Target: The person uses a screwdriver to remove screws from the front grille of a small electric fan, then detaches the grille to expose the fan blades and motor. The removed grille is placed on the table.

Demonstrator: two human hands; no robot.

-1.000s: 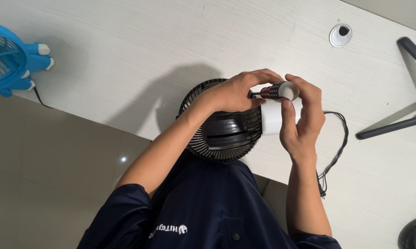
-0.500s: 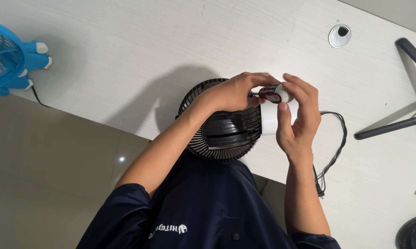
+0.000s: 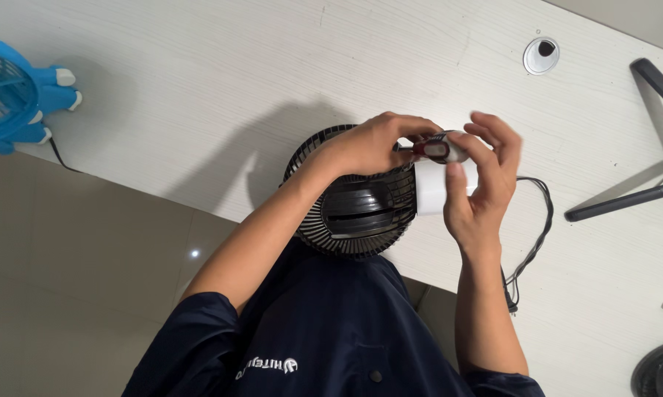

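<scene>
Item: small black fan (image 3: 357, 213), round ribbed grille, white base (image 3: 433, 187). Location: near edge of the pale wood-grain table (image 3: 221, 81), directly in front of you, grille partly overhanging the edge toward your dark navy shirt (image 3: 324, 331).

Item: your left hand (image 3: 372, 147). Position: on top of the fan's grille, fingers curled over it, fingertips pinched at the metal shaft of the screwdriver where it meets the fan.

Item: screwdriver (image 3: 438, 149), short, dark red-and-black grip with pale end cap. Position: lying roughly level above the white base, tip pointing toward your left hand.

Item: your right hand (image 3: 482, 191). Position: beside the white base, thumb lying across the base's face, fingers (image 3: 493, 132) spread loosely around the screwdriver's handle end. The fingers are motion-blurred; whether they press the handle or stand just off it cannot be told.

Item: black power cord (image 3: 534, 228). Position: trailing from behind your right hand, looping across the table toward the near edge.

Item: blue fan (image 3: 12, 95) with white-tipped feet. Position: far left of the table, well apart from the black fan.

Item: round cable grommet (image 3: 541, 55). Position: set in the tabletop, beyond your right hand.

Item: black stand legs (image 3: 640, 140). Position: right edge of the table.
</scene>
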